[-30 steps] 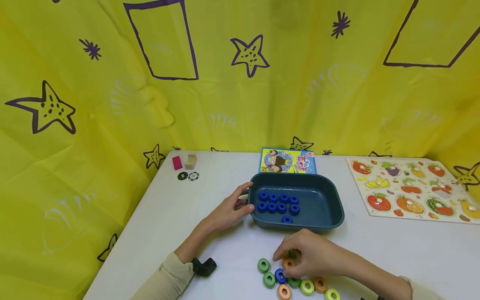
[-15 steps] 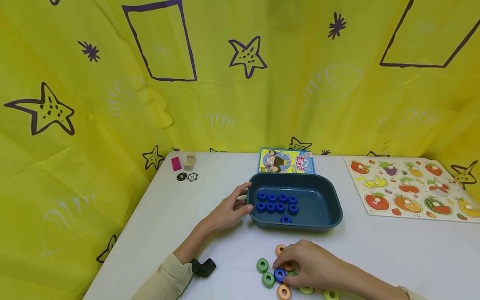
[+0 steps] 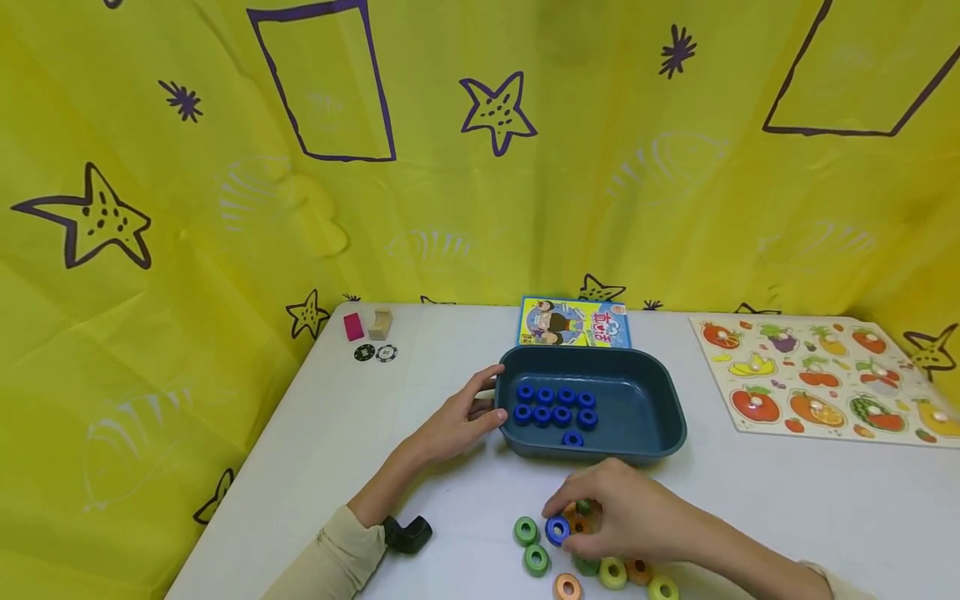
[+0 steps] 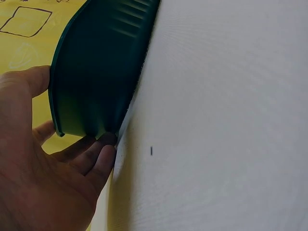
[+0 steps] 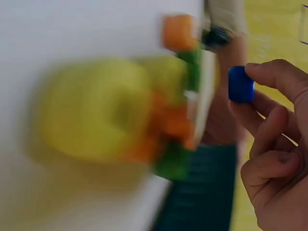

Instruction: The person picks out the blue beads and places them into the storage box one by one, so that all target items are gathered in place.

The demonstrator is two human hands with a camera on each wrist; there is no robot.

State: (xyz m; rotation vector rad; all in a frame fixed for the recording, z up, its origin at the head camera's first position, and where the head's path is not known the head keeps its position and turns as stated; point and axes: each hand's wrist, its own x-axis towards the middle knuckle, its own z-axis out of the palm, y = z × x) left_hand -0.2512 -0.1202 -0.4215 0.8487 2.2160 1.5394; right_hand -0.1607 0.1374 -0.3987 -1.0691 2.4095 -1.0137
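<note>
A dark teal plastic basin (image 3: 630, 408) stands in mid-table in the head view, with several blue rings (image 3: 562, 417) inside, mostly in its left half. My left hand (image 3: 453, 423) holds the basin's left end, thumb and fingers spread round its wall; the left wrist view shows these fingers (image 4: 101, 163) against the basin (image 4: 96, 72). In front of the basin, my right hand (image 3: 630, 512) pinches one blue ring (image 3: 557, 531) between thumb and finger. The right wrist view shows this blue ring (image 5: 240, 84) raised off the table. Below it lie green rings (image 3: 526, 531), orange rings (image 3: 567, 586) and yellow rings (image 3: 612, 572), partly hidden by the hand.
Behind the basin lies a colourful card box (image 3: 575, 322). A fruit puzzle board (image 3: 817, 379) is at the right. Far left are a pink block (image 3: 353, 327), a wooden piece (image 3: 380, 324) and two poker chips (image 3: 375, 353). A yellow curtain (image 3: 420, 208) encloses the white table.
The right hand has come down to the blue ring among the loose rings, pinched it and lifted it slightly. The left hand and the basin have stayed in place.
</note>
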